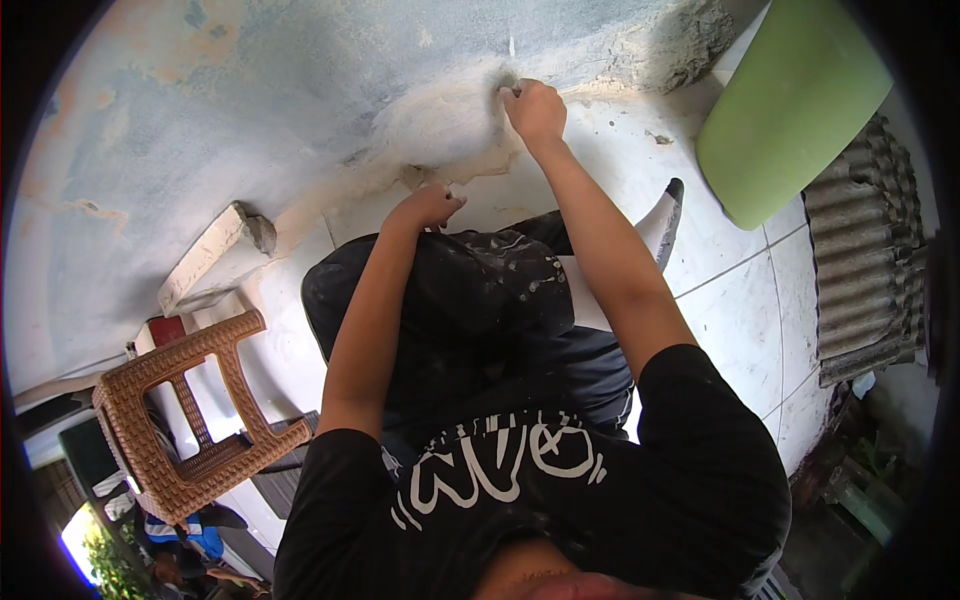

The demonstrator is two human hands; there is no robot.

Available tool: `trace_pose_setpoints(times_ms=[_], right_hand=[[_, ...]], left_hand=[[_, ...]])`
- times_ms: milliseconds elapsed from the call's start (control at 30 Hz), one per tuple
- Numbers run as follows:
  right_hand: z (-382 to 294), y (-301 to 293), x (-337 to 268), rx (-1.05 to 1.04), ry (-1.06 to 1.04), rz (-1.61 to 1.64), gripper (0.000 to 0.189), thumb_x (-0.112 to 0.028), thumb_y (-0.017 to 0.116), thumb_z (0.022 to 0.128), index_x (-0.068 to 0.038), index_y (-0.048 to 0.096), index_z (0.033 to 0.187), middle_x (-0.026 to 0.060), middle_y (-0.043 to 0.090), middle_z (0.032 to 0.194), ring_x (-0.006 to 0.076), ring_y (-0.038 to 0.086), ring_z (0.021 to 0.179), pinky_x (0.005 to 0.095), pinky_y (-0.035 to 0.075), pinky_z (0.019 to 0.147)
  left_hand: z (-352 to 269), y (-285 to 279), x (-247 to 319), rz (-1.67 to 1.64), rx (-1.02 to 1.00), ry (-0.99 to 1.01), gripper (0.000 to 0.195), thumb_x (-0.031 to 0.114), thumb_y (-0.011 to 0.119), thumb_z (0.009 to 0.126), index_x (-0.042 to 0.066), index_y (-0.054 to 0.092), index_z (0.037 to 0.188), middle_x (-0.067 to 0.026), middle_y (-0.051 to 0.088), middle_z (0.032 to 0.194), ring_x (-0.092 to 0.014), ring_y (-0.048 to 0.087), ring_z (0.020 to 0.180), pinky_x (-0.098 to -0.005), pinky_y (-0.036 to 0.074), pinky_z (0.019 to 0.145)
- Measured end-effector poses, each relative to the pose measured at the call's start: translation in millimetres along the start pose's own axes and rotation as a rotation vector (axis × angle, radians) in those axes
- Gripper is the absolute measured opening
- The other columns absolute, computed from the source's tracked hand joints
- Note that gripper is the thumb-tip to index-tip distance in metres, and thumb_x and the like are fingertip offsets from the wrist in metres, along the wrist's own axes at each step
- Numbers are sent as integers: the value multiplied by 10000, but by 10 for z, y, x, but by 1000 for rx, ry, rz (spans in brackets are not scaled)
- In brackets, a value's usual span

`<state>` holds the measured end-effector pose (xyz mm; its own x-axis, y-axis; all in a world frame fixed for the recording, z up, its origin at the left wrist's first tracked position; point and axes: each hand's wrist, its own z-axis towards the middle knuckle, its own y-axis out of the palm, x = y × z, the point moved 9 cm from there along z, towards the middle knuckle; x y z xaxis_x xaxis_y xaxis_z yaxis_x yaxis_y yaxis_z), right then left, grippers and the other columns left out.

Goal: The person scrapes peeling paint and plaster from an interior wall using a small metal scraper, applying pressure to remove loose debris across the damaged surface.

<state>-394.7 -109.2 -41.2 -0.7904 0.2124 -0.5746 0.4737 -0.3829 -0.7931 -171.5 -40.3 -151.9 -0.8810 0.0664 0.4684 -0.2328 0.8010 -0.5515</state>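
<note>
My right hand (535, 112) is closed, its fingertips against the lower part of a plastered wall (442, 112); whether it pinches something small there is hidden. My left hand (426, 207) hovers by my raised knee, close to the wall's foot, fingers curled and what lies between them hard to tell. Between the two hands the wall has a pale, rounded, uneven patch with a ragged lower edge along the white tile floor (720, 322). Dark trousers with whitish spots cover my bent legs.
A brown woven-pattern plastic stool (202, 360) lies tipped at left, near a broken masonry slab (217, 262). At right are a green panel or container (787, 112) and corrugated sheets (862, 262). Small debris (660, 139) lies on the tiles. Another person (184, 566) is at lower left.
</note>
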Motion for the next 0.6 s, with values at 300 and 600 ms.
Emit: trace_pose_setpoints(times_ms=[300, 600], right_hand=[[31, 54, 37, -29, 37, 14, 306, -351, 689, 772, -46, 711, 786, 164, 685, 791, 331, 667, 775, 419, 525, 706], [31, 225, 679, -22, 132, 77, 460, -472, 702, 724, -13, 685, 697, 197, 648, 709, 352, 643, 680, 417, 499, 642]], left_hand=[[-17, 2, -58, -22, 3, -14, 503, 461, 496, 912, -16, 625, 1008, -169, 689, 826, -266, 696, 693, -392, 539, 540], [223, 164, -62, -35, -35, -4, 504, 466, 494, 914, -7, 640, 1008, -159, 691, 833, -268, 683, 658, -403, 546, 579]])
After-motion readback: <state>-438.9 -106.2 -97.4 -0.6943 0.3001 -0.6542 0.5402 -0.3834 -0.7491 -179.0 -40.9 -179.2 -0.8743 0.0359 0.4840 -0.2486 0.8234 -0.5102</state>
